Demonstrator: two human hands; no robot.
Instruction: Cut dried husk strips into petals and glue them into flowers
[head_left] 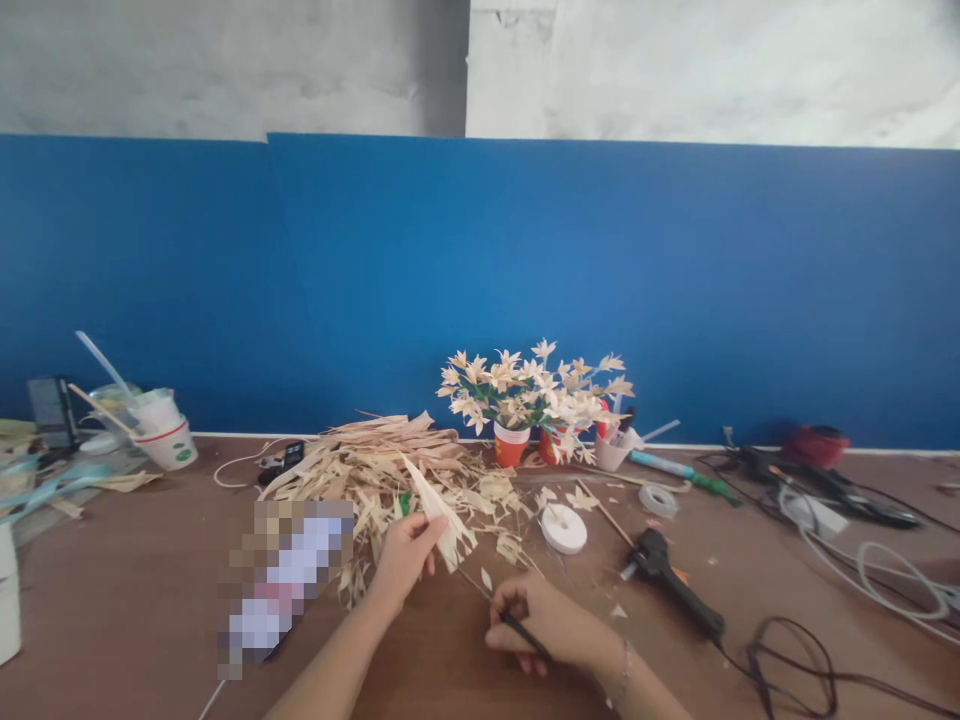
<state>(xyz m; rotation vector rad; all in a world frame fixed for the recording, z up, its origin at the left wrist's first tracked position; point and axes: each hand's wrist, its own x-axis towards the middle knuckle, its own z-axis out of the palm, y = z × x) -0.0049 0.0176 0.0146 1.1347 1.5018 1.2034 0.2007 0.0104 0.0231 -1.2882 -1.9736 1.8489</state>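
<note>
My left hand [405, 556] pinches a pale dried leaf strip [441, 512] and holds it up over the brown table [135, 590]. My right hand [540, 625] rests on the table, closed around a thin dark tool [517, 628] whose tip points toward the leaf. A heap of dried leaf strips [375, 470] lies just behind my left hand. Behind it stand red cups with cream handmade flowers [536, 392].
A black glue gun [671, 580] with its cable lies to the right, near white tape rolls [564, 528]. Tangled cords [862, 540] fill the far right. A white cup with sticks [169, 435] and clutter sit at the left. A blue panel [480, 290] backs the table.
</note>
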